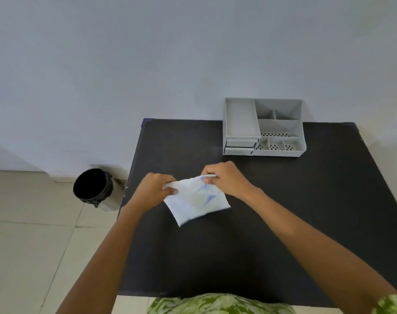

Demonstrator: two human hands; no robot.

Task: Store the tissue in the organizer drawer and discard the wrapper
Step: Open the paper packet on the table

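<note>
A white tissue pack (196, 203) with blue print on its wrapper is held just above the middle of the black table (283, 211). My left hand (156, 189) pinches the pack's top left corner. My right hand (224, 177) pinches its top right edge, and the wrapper's top is stretched between both hands. A grey organizer (264, 128) stands at the table's far edge, with two shut drawers (239, 147) at its lower left. The tissue inside the wrapper is hidden.
A round bin (95, 188) with a black liner stands on the tiled floor left of the table. A pale wall rises behind the table. The organizer's open compartments show nothing inside.
</note>
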